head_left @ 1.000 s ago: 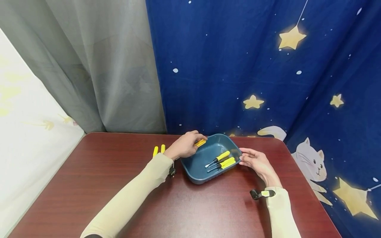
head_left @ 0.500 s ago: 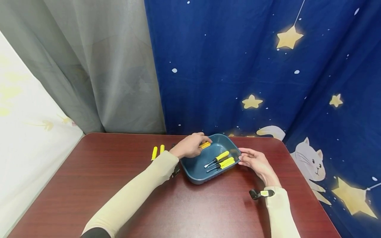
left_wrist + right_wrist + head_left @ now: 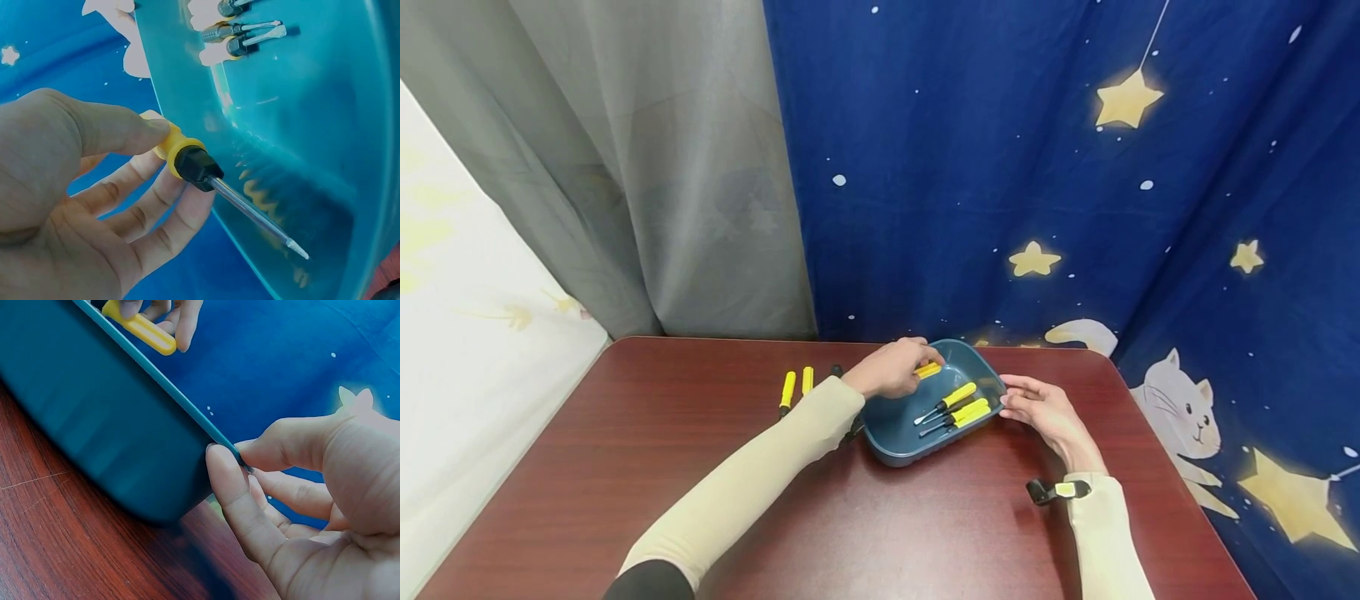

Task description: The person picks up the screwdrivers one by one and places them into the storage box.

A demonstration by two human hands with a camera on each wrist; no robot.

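Observation:
My left hand (image 3: 891, 368) grips a yellow-handled screwdriver (image 3: 929, 370) over the far left part of a dark teal tray (image 3: 901, 452). In the left wrist view the thumb and fingers (image 3: 147, 206) pinch the yellow handle of the screwdriver (image 3: 187, 159), and its metal shaft points down into the tray (image 3: 325, 125). Three more yellow screwdrivers (image 3: 958, 408) lie in the tray. My right hand (image 3: 1041, 410) pinches the tray's right rim; the right wrist view shows thumb and forefinger (image 3: 234, 487) on the rim of the tray (image 3: 94, 419).
Two yellow-handled screwdrivers (image 3: 796, 387) lie on the dark red table (image 3: 625, 467) left of the tray. Behind the table hang a grey curtain (image 3: 625, 167) and a blue star-patterned cloth (image 3: 1037, 167). The table's near half is bare wood.
My left hand has carried the screwdriver rightward, from the tray's left rim to over its inside. The right hand has stayed on the rim.

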